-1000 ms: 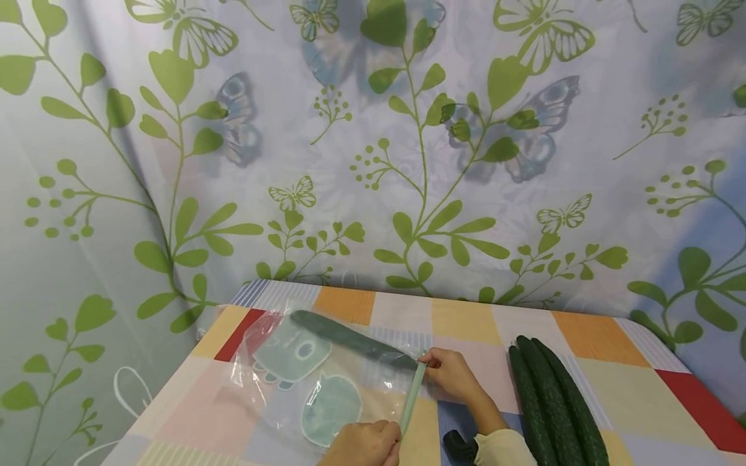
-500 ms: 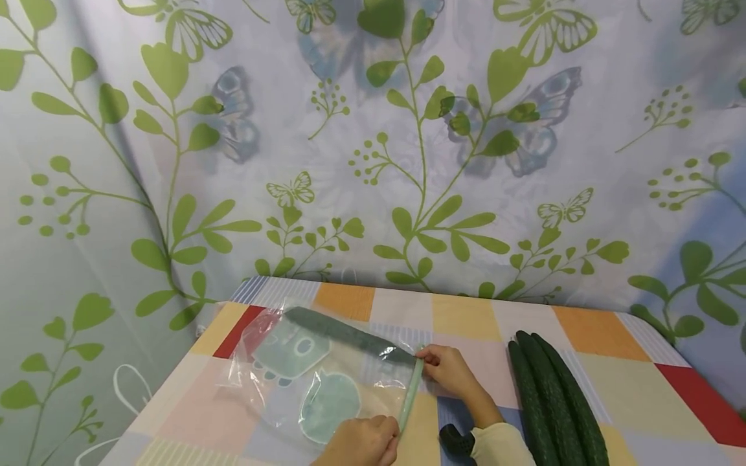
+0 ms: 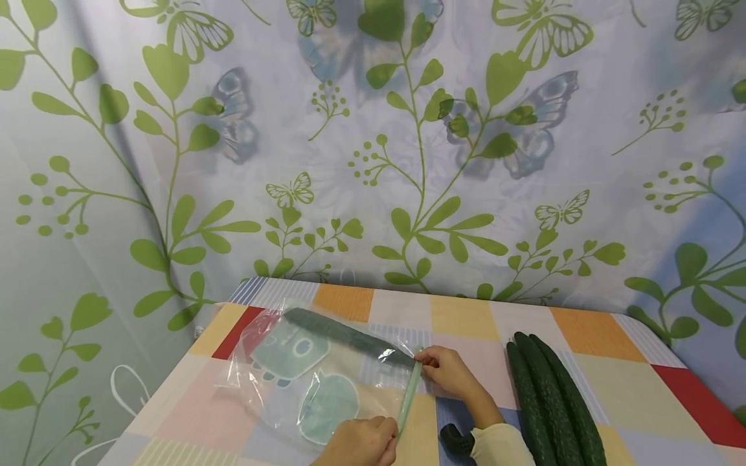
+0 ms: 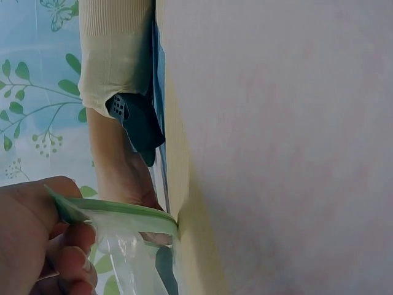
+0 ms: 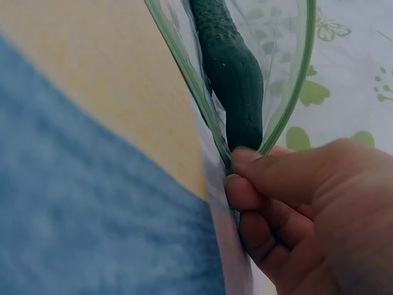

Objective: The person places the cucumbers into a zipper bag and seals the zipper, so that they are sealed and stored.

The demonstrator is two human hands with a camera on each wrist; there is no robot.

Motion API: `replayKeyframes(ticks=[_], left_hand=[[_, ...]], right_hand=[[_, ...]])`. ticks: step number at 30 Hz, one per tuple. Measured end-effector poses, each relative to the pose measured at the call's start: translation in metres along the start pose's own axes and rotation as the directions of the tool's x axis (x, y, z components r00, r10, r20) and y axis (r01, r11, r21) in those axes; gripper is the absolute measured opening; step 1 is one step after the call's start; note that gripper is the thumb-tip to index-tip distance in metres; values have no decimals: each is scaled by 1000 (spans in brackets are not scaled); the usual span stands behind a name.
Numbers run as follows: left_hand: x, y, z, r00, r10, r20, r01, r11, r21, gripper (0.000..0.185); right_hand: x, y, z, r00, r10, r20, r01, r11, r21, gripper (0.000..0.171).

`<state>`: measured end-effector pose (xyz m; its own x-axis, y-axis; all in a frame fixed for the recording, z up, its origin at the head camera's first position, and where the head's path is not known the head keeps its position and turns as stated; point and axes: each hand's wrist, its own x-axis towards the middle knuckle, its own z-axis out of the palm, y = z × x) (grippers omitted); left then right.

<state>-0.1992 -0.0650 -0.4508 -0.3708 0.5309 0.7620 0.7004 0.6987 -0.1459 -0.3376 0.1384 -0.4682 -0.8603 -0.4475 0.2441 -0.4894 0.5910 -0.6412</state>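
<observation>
a clear zip bag point(image 3: 309, 382) is laid flat on the checked counter point(image 3: 466, 317), with one cucumber point(image 3: 350, 336) enclosed. its green seal strip point(image 3: 410, 395) is pinched at the far end by the right hand point(image 3: 445, 372) and at the near end by the left hand point(image 3: 358, 443). three cucumbers point(image 3: 550, 401) are seen to the right.

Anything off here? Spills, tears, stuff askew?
Nothing stands out. The zip bag lies flat on the table with one cucumber inside; left hand and right hand pinch its green seal strip. Three loose cucumbers lie together, intact.
</observation>
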Motion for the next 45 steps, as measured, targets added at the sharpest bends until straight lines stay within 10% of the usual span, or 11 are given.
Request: replayKeyframes(ticks=[18, 30, 45], left_hand=[[1, 1, 0, 1000, -8, 1, 8, 1000, -22, 22], [1, -1, -4, 998, -45, -50, 45, 999, -5, 23], [4, 7, -13, 989, -140, -38, 137, 989, -62, 19]], right_hand=[[2, -6, 7, 994, 6, -113, -24, 988, -156, 10], [-4, -13, 7, 991, 94, -96, -99, 994, -47, 27], [-77, -37, -17, 961, 211, -177, -232, 967, -102, 34]])
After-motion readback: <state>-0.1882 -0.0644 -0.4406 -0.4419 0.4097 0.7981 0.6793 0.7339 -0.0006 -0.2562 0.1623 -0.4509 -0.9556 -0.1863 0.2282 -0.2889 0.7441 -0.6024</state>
